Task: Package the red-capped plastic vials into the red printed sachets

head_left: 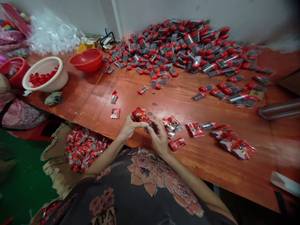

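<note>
Near the table's front edge, a small red printed packet [140,114] is held up between both my hands. My left hand [129,126] grips its left side, the thumb stretched along the lower edge. The fingers of my right hand [160,134] pinch its right end, where a small dark part shows that I cannot make out. Right of that hand lie several red packets [172,123], a flat packet [177,143] and another packet [195,129]. A flat red card [115,113] and a small clear tube [113,99] lie to the left.
A large heap of clear, red-capped tubes [174,43] covers the back. At left stand a white bowl [63,70] of red caps and a red bowl [86,64]. Filled red packets [237,145] lie at right. Below the edge, a carton [52,168] holds many red packets.
</note>
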Tool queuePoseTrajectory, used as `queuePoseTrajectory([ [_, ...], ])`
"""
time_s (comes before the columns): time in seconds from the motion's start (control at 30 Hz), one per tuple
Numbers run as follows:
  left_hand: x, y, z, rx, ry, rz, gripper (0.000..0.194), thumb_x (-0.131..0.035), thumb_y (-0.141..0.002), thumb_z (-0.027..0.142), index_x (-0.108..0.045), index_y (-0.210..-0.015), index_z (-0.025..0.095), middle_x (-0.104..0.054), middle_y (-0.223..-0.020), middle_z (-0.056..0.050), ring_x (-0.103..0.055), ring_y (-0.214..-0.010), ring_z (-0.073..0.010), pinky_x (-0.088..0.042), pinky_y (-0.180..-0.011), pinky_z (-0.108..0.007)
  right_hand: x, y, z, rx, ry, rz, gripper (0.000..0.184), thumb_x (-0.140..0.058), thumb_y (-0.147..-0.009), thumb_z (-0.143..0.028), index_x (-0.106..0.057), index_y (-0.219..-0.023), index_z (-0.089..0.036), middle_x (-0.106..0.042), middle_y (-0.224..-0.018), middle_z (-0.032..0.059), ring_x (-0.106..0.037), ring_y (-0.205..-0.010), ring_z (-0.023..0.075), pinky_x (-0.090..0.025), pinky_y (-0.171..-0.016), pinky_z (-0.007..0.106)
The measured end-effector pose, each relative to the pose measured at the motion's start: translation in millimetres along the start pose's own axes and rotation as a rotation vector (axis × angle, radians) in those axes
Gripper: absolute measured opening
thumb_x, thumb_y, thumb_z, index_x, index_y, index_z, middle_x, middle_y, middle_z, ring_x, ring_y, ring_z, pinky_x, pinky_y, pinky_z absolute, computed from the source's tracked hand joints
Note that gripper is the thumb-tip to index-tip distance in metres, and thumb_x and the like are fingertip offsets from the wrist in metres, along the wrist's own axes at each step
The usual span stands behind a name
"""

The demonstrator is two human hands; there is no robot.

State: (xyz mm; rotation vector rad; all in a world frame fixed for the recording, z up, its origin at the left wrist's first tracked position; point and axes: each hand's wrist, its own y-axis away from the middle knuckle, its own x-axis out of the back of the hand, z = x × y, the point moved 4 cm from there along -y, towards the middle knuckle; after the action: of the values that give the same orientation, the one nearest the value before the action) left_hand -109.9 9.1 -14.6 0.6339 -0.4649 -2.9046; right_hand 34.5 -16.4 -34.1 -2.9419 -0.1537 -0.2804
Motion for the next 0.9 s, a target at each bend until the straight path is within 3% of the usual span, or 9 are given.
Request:
queuePoseTrajectory([
  [0.13,-9.4,-0.7,-10.4,-0.066,0.044,0.038,0.035,-0.089,-0.051,0.017,-0.072,-0.081,0.018,-0.073,-0.076,-0.001,-0.066,-0.069,-0.014,-0.052,-0.074,-0.028,-1.0,-2.0,6.5,-0.086,-0.058,0.029,0.045,-0.046,-0.095,-0.032,-0.046,-0.139,-0.035,-0.056,-0.116,0.0077,-0.059,-0.101,0.0222,-0.058,-0.081,0.041],
  [0.27,-11.3,0.0,-13.6,-0.155,0.188,0.146,0.031,-0.087,-0.058,0.029,-0.071,-0.083,0.02,-0.073,-0.079,0.0,-0.067,-0.071,-0.0139,-0.053,-0.076,-0.031,1.8,-5.8,10.6,-0.12,-0.115,0.019,0.053,-0.045,-0.095,-0.032,-0.035,-0.146,-0.039,-0.053,-0.114,0.0071,-0.06,-0.094,0.0209,-0.06,-0.078,0.042],
  [0.5,-3.9,-0.6,-0.3,-0.253,0.108,0.253,0.03,-0.083,-0.065,0.039,-0.061,-0.061,0.019,-0.061,-0.059,0.005,-0.055,-0.053,-0.0082,-0.048,-0.057,-0.022,5.5,-6.4,4.5,0.036,-0.027,-0.043,0.045,-0.048,-0.096,-0.03,-0.047,-0.138,-0.047,-0.048,-0.102,0.0039,-0.055,-0.096,0.0203,-0.057,-0.085,0.042],
  [0.6,-3.6,1.2,-0.4,-0.322,0.053,0.266,0.03,-0.08,-0.07,0.041,-0.061,-0.062,0.02,-0.059,-0.058,0.005,-0.053,-0.052,-0.0083,-0.047,-0.055,-0.022,4.6,-5.0,3.7,0.026,-0.033,-0.044,0.045,-0.046,-0.097,-0.03,-0.047,-0.139,-0.044,-0.048,-0.103,0.0045,-0.055,-0.098,0.0204,-0.058,-0.082,0.041],
  [0.73,-7.1,6.0,-3.6,-0.346,-0.014,0.276,0.022,-0.085,-0.063,0.03,-0.067,-0.07,0.021,-0.065,-0.068,0.004,-0.057,-0.061,-0.0089,-0.049,-0.064,-0.022,3.6,-4.1,4.7,-0.02,-0.062,-0.009,0.043,-0.046,-0.096,-0.03,-0.049,-0.138,-0.04,-0.051,-0.112,0.0057,-0.058,-0.1,0.0206,-0.058,-0.081,0.039],
  [0.9,-10.9,7.1,-1.9,-0.317,-0.073,0.198,0.033,-0.088,-0.055,0.018,-0.069,-0.081,0.019,-0.071,-0.077,0.002,-0.063,-0.07,-0.0119,-0.051,-0.072,-0.026,4.2,-4.9,8.0,-0.056,-0.141,0.059,0.039,-0.053,-0.093,-0.031,-0.054,-0.132,-0.036,-0.056,-0.118,0.0054,-0.058,-0.105,0.0222,-0.056,-0.088,0.043],
])
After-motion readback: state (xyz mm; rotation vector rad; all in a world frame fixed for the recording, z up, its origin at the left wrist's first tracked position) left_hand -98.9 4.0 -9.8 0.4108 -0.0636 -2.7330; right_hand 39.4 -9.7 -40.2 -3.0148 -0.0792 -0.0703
